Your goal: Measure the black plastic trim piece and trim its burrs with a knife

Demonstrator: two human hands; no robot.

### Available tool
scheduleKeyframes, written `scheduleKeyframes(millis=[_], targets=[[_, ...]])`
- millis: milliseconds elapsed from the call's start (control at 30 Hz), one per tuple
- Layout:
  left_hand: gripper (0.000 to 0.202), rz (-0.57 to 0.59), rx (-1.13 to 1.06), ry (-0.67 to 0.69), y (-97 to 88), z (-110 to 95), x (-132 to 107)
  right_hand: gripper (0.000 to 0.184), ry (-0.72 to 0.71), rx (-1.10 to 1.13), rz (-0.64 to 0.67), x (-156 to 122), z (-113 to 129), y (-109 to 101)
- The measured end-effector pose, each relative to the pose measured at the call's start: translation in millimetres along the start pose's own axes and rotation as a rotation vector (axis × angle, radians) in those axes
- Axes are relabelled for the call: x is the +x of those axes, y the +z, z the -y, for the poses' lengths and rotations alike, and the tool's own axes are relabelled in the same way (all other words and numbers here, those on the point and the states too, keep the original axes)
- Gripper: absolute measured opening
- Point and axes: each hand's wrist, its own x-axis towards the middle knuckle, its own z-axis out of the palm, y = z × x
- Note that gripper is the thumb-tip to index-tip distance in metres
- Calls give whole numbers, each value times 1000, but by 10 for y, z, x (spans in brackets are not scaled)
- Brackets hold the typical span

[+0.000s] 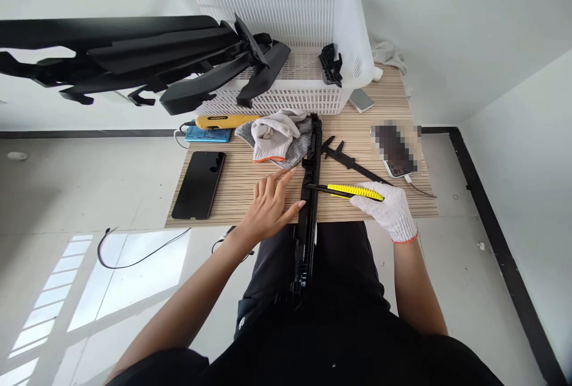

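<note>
A long black plastic trim piece (311, 195) runs from the table over its front edge to my lap. My bare left hand (270, 206) rests at its left side, fingers stretched out and apart, with the fingertips touching or very near it. My right hand (386, 207), in a white knit glove with an orange cuff, is closed on what look like tweezers (355, 191) with ribbed yellow grips and slim black tips. Those tips reach the middle of the trim piece. Behind my right hand lies a black caliper (353, 164).
Behind stands a white plastic basket (286, 99), with long black plastic parts (152, 55) jutting out leftward. A grey cloth and white glove (274, 136), a yellow tool (226, 121), a black phone (199, 185) and a charging phone (397, 156) lie on the striped table (241, 195).
</note>
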Motion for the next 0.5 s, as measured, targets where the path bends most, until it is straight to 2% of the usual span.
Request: scheduleKeyframes(millis=[100,167,233,267,367,433,500], targets=[[66,-133,-148,55,-93,-270,290,44,-24,-54,-18,12,-21,30],[69,-128,-232,186,-115,-576,707,38,-85,-135,-55,19,-17,47],[74,3,-292,260,-53,-900,1245,34,-139,-184,-70,22,-7,58],[83,89,-303,250,11,-1041,1525,34,-149,-189,-70,22,-3,60],[124,458,-247,107,280,-1309,2228,34,-152,-191,-66,15,1,61],[138,622,-213,33,458,-1366,2499,33,-158,-211,-61,10,5,61],[140,667,-197,-8,589,-1365,2614,30,-162,-221,-59,7,20,63]])
